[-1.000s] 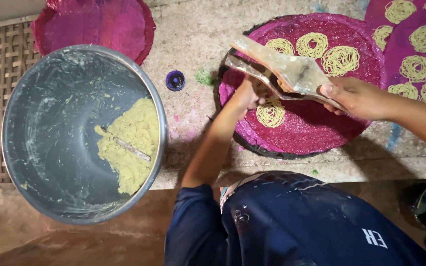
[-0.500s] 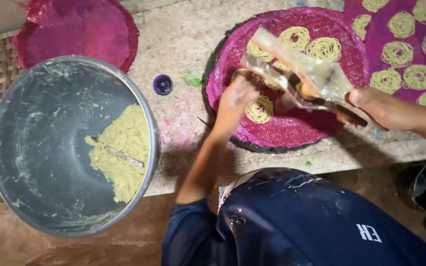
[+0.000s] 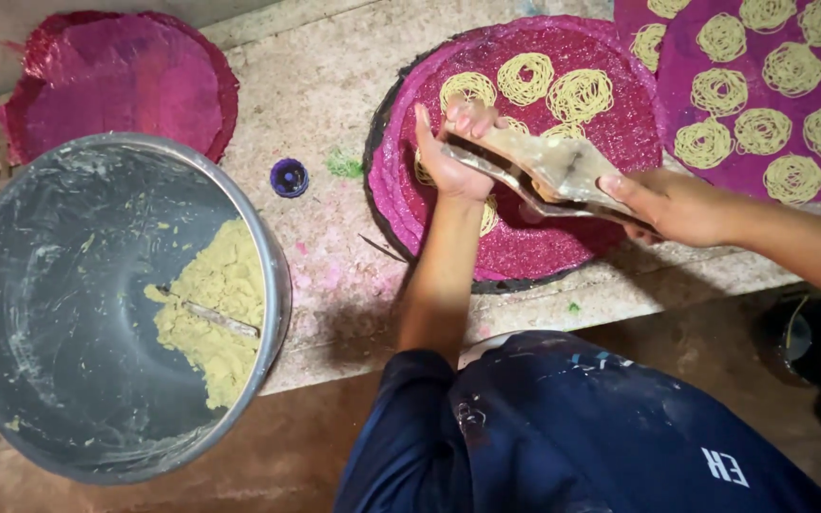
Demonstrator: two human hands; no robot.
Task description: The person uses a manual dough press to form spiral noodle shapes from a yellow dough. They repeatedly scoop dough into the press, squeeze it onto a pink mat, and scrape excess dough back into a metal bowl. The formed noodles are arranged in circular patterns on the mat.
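Both my hands grip a wooden dough press (image 3: pixel 548 173) held over a round pink woven mat (image 3: pixel 525 242). My left hand (image 3: pixel 456 157) clasps its left end, and my right hand (image 3: pixel 672 204) holds the right handles. Yellow noodle coils (image 3: pixel 525 78) lie on the mat's far part, and one coil sits partly hidden under my left hand. The press's underside is out of sight.
A big metal basin (image 3: pixel 11 313) with yellow dough (image 3: pixel 216 309) and a tool in it stands at the left. Behind it lies a bare pink mat (image 3: pixel 121 85). A second mat (image 3: pixel 772 85) with several coils is at the right. A small dark cap (image 3: pixel 289 177) lies on the stone counter.
The press and both hands have shifted slightly over the mat, the left hand now closed around the press's end. The view has drifted a little, bringing the basin closer.
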